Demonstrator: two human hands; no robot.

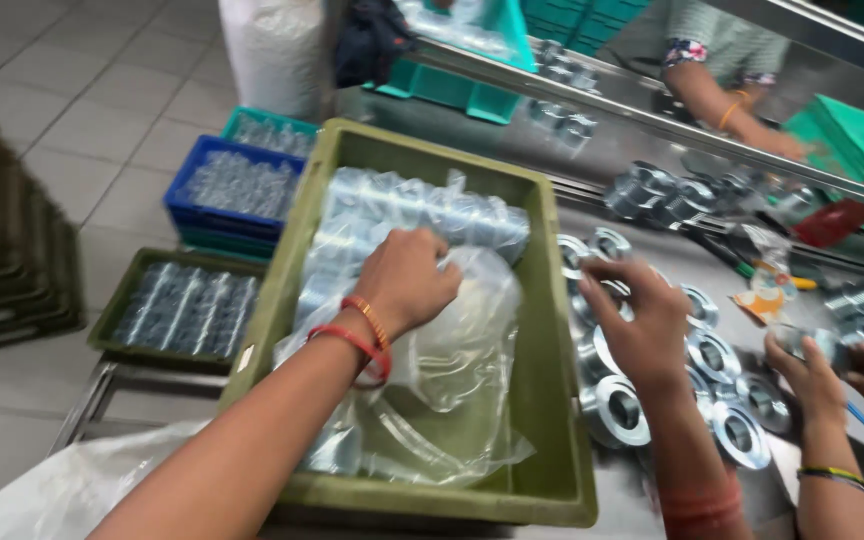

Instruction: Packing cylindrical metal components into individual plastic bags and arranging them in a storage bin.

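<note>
Reaching left hand [407,280] grip clutching plastic bag [452,350].

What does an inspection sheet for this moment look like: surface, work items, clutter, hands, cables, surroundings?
Surface: steel bench, partly covered.
Work items: green crate holding clear plastic bags of packed metal parts; loose flanged metal rings on the bench beside it.
Clutter: small orange-and-white wrapper.
Hands: left hand in a closed grip on a bag in the crate; right hand over the rings, grip unclear.
Cables: nothing seen.
Surroundings: co-worker's hands at right; another person's arm beyond; blue crate and dark tray of parts over the tiled floor.
</note>
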